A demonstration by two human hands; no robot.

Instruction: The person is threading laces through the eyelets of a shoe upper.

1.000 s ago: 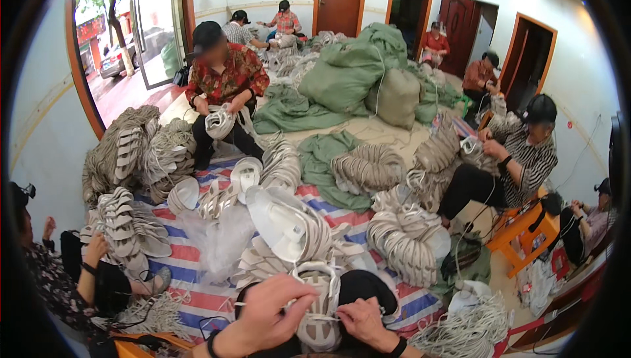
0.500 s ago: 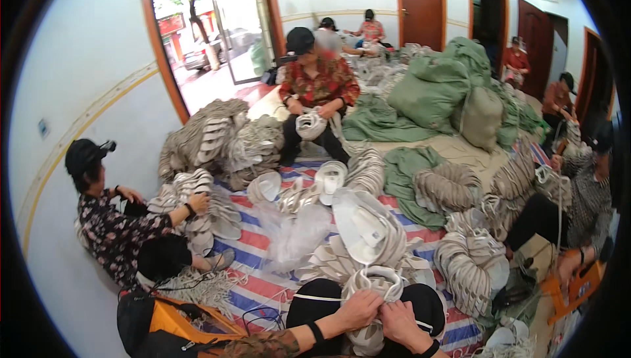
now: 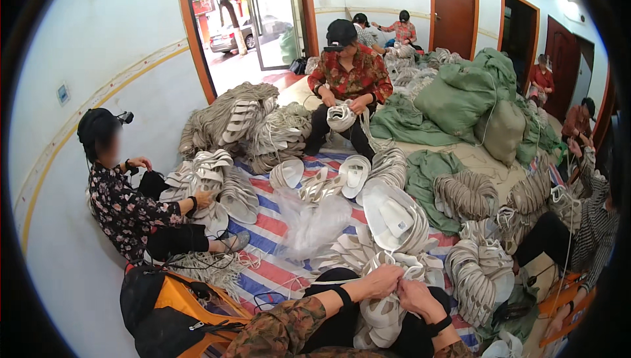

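A beige-and-white shoe upper (image 3: 381,318) rests across my lap, between my dark-trousered knees. My left hand (image 3: 383,282) pinches at its top edge, fingers closed. Close against it, my right hand (image 3: 419,297) is closed too, the fingertips of both hands meeting over the opening. A thin white lace (image 3: 289,284) stretches leftward from my left hand over the knee. What exactly lies between my fingertips is too small to make out. Just beyond my hands, a stack of similar uppers (image 3: 394,217) shows its white undersides.
A black-and-orange bag (image 3: 174,309) lies at my left. Loose laces (image 3: 207,272), clear plastic (image 3: 315,226) and bundled uppers (image 3: 476,279) cover parts of the striped sheet (image 3: 263,272). Several co-workers sit around; one opposite (image 3: 348,75) holds an upper. Green sacks (image 3: 460,98) are piled behind.
The view has swung left, so the room sits further right. My hands have risen slightly and drawn together over the upper. The person on the left has raised a hand a little.
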